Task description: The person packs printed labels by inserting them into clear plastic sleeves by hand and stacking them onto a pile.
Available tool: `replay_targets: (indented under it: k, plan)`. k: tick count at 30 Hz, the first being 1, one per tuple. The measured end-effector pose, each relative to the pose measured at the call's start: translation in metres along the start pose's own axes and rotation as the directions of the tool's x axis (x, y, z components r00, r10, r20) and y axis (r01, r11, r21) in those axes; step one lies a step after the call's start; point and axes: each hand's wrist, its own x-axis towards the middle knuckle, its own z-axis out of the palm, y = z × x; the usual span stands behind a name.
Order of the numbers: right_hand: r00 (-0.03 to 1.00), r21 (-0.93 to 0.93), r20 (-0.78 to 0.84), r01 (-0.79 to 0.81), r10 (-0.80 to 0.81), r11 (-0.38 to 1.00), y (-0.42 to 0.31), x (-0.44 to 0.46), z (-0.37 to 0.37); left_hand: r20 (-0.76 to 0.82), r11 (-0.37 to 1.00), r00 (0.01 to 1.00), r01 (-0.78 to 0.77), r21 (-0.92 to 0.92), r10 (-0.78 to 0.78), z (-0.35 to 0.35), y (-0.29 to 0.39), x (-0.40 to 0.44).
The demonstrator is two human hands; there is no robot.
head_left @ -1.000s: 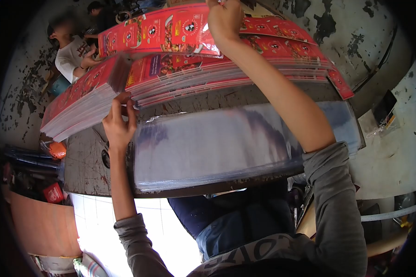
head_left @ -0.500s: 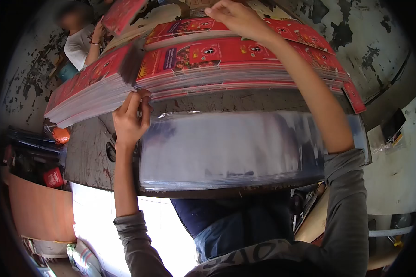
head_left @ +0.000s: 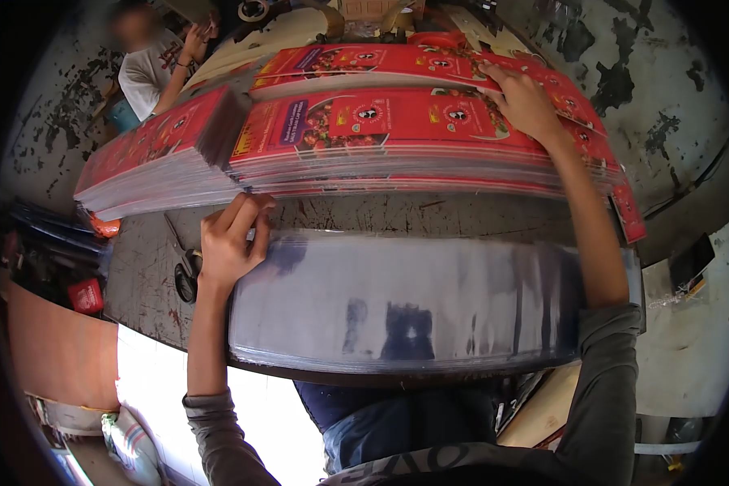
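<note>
My left hand (head_left: 233, 240) has its fingers curled together at the far left corner of a stack of clear plastic sheets (head_left: 316, 300). What its fingers hold, if anything, is too small to make out. My right hand (head_left: 526, 105) is stretched over the red printed sheets, thumb and fingers apart. Its fingertips are at the near edge of the back red stack (head_left: 397, 61), above the front red stack (head_left: 364, 113). The front stack is thick and shows many pale layers along its side. Another red stack (head_left: 150, 142) lies at an angle on the left.
Black-handled scissors (head_left: 185, 279) lie on the worn dark table (head_left: 150, 275), left of my left hand. Another person (head_left: 150, 73) is at the back left, hands raised. A narrow red piece (head_left: 626, 212) hangs at the table's right edge. Wooden boards (head_left: 292, 28) lie behind.
My right hand has come down from the air onto the red sheets and moved right. The red sheet near the other person is gone from there. My left hand stays by the plastic sheets' corner.
</note>
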Motion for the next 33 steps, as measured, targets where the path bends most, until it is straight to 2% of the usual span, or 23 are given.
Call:
replay_targets:
  k: [1, 3, 4, 6, 7, 8, 9, 10, 12, 13, 14, 16, 17, 18, 20, 22, 23, 25, 26, 28, 30, 32, 33]
  plan:
    - [1.000, 0.006, -0.001, -0.003, 0.003, 1.000, -0.004, 0.001, -0.005, 0.005, 1.000, 1.000, -0.002, 0.003, 0.002, 0.000, 0.001, 0.000]
    - [0.963, -0.180, 0.219, -0.120, 0.159, 0.976, -0.014, 0.001, -0.022, 0.001, 1.000, 1.000, 0.021, 0.002, -0.021, -0.001, 0.002, 0.001]
    - [0.964, -0.176, 0.213, -0.121, 0.158, 0.977, -0.015, -0.004, -0.028, 0.001, 1.000, 1.000, 0.017, 0.008, -0.017, -0.001, 0.001, 0.001]
    - [1.000, -0.149, 0.022, -0.013, 0.017, 0.989, -0.013, -0.021, -0.041, -0.025, 0.999, 0.999, 0.036, 0.005, -0.036, -0.001, 0.000, 0.000]
    - [1.000, -0.147, 0.015, -0.013, 0.015, 0.989, -0.014, -0.031, -0.048, -0.027, 0.999, 0.999, 0.034, 0.011, -0.033, -0.001, 0.003, 0.003]
    - [0.996, -0.270, -0.065, 0.045, -0.065, 0.962, -0.015, -0.044, -0.056, -0.082, 0.954, 0.962, 0.245, -0.171, -0.262, -0.001, 0.009, 0.006]
    - [0.979, -0.392, -0.134, 0.089, -0.153, 0.916, -0.018, -0.059, -0.064, -0.091, 0.834, 0.872, 0.423, -0.356, -0.481, -0.003, 0.011, 0.008]
    - [0.985, -0.441, -0.109, 0.070, -0.131, 0.895, -0.023, -0.074, -0.076, -0.091, 0.835, 0.873, 0.422, -0.354, -0.480, -0.007, 0.010, 0.011]
    - [0.993, -0.488, -0.063, 0.055, -0.098, 0.871, -0.032, -0.110, -0.095, 0.090, 0.516, 0.723, 0.568, -0.641, -0.685, -0.013, 0.006, 0.013]
    - [0.995, -0.490, -0.048, 0.054, -0.088, 0.870, -0.035, -0.128, -0.101, 0.211, 0.431, 0.713, 0.604, -0.670, -0.669, -0.015, -0.002, 0.009]
    - [0.995, -0.491, -0.045, 0.060, -0.094, 0.869, -0.041, -0.144, -0.103, 0.209, 0.428, 0.710, 0.604, -0.672, -0.673, -0.015, 0.000, 0.008]
    - [0.998, -0.442, -0.028, 0.046, -0.064, 0.896, -0.050, -0.172, -0.105, 0.480, 0.230, 0.704, 0.659, -0.716, -0.523, -0.017, 0.008, 0.010]
    - [0.998, -0.451, -0.020, 0.047, -0.063, 0.891, -0.053, -0.182, -0.106, 0.514, 0.182, 0.718, 0.648, -0.739, -0.470, -0.019, 0.016, 0.013]
    - [1.000, -0.421, -0.001, 0.023, -0.026, 0.907, -0.056, -0.189, -0.106, 0.519, 0.171, 0.718, 0.647, -0.743, -0.464, -0.017, 0.018, 0.014]
    - [0.999, -0.386, 0.034, 0.003, 0.011, 0.923, -0.060, -0.194, -0.110, 0.428, 0.199, 0.805, 0.537, -0.820, -0.410, -0.015, 0.021, 0.013]
    - [0.995, -0.187, 0.100, 0.046, -0.028, 0.981, -0.064, -0.187, -0.119, 0.392, 0.176, 0.805, 0.508, -0.843, -0.446, -0.015, 0.021, 0.014]
    - [0.994, -0.180, 0.099, 0.056, -0.038, 0.982, -0.066, -0.179, -0.126, 0.387, 0.138, 0.800, 0.495, -0.858, -0.459, -0.016, 0.018, 0.014]
    - [0.921, 0.047, 0.384, 0.054, -0.068, 0.997, -0.070, -0.161, -0.139, 0.358, 0.058, 0.761, 0.458, -0.887, -0.542, -0.019, 0.020, 0.016]
    - [0.919, 0.061, 0.384, 0.065, -0.084, 0.996, -0.064, -0.157, -0.137, 0.354, 0.063, 0.752, 0.463, -0.884, -0.556, -0.019, 0.020, 0.016]
    - [0.889, 0.432, 0.433, -0.061, -0.147, 0.900, -0.051, -0.147, -0.129, 0.387, 0.100, 0.766, 0.501, -0.860, -0.513, -0.020, 0.015, 0.015]
    - [0.911, 0.459, 0.378, -0.030, -0.165, 0.888, -0.054, -0.143, -0.115, 0.406, 0.035, 0.710, 0.517, -0.855, -0.576, -0.018, 0.021, 0.017]
    - [0.967, 0.211, 0.254, -0.087, 0.031, 0.974, -0.051, -0.150, -0.090, 0.365, 0.088, 0.691, 0.527, -0.846, -0.624, -0.009, 0.022, 0.016]
    - [0.971, 0.129, 0.229, 0.037, -0.066, 0.991, -0.058, -0.145, -0.095, 0.359, 0.098, 0.689, 0.529, -0.843, -0.629, -0.010, 0.017, 0.013]
